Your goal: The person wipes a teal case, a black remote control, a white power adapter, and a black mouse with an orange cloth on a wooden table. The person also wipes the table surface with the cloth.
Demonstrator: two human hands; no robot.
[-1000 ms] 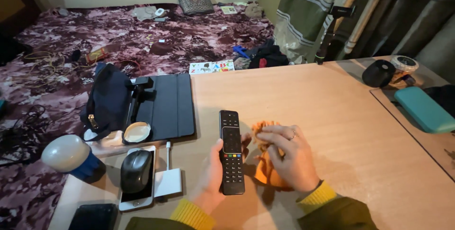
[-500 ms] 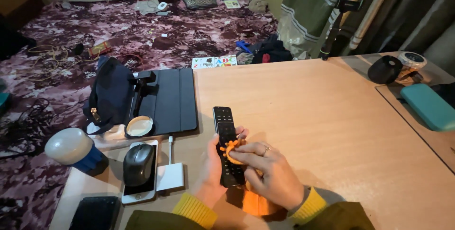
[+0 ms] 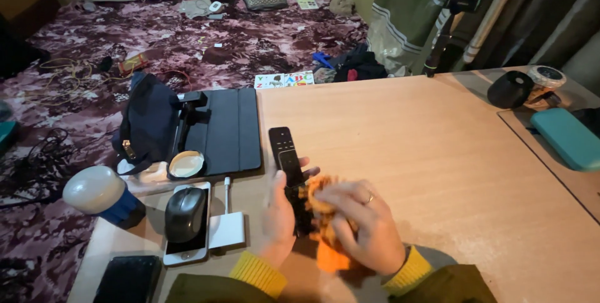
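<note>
Left hand [image 3: 277, 215] holds my black remote [image 3: 289, 172] | right hand [image 3: 359, 231] presses orange cloth [image 3: 325, 240] on its buttons | step: wiping | next: rub gently, grip tight

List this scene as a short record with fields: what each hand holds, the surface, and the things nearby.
left hand: grips a black remote control from its left side, above the table
right hand: presses an orange cloth onto the remote's lower half
surface: light wooden table
left of hands: grey computer mouse lying on a white phone, white adapter, dark tablet case, dark bag
far right: teal case, black round speaker
floor: patterned maroon carpet with scattered items
</note>
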